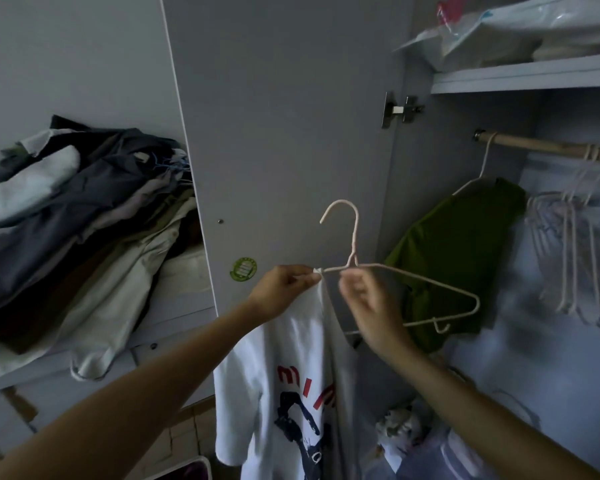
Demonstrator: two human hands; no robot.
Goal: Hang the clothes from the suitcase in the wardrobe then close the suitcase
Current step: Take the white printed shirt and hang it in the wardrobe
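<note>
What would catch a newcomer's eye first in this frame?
At centre, the left hand pinches a white printed T-shirt onto a pale wire hanger that the right hand holds. Right of it, a dark green shirt hangs from the wooden wardrobe rail.

Both arms reached forward; the left hand [284,289] pinched with fingertips together, the right hand [364,303] just beside it, fingers curled.

My arms come into view bare from the lower corners, no sleeve, watch or bracelet showing on either forearm, and my left hand [284,289] and right hand [368,306] carry no rings or gloves, with the nails short and unpainted where they show.
</note>
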